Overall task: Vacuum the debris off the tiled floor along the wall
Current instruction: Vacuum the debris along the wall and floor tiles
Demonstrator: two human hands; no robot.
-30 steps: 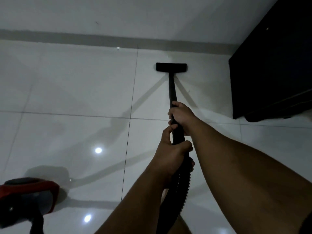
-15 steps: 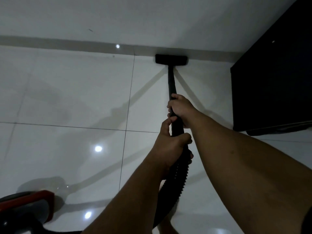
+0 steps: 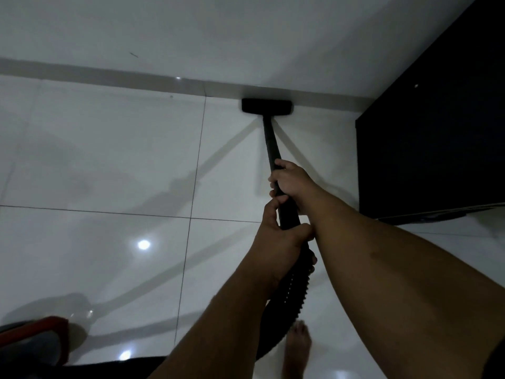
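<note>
A black vacuum wand runs from my hands to a flat black floor head, which lies on the white tiled floor right against the grey skirting of the wall. My right hand grips the wand further forward. My left hand grips it just behind, where the ribbed black hose begins. A tiny dark speck sits on the tile near the skirting, left of the head.
A tall black cabinet stands at the right, close to the floor head. The red and grey vacuum body sits at the bottom left. My bare foot is on the tile below the hose.
The floor head has slid forward across the tile until it reaches the skirting. Both hands kept their grip and moved forward with the wand.
</note>
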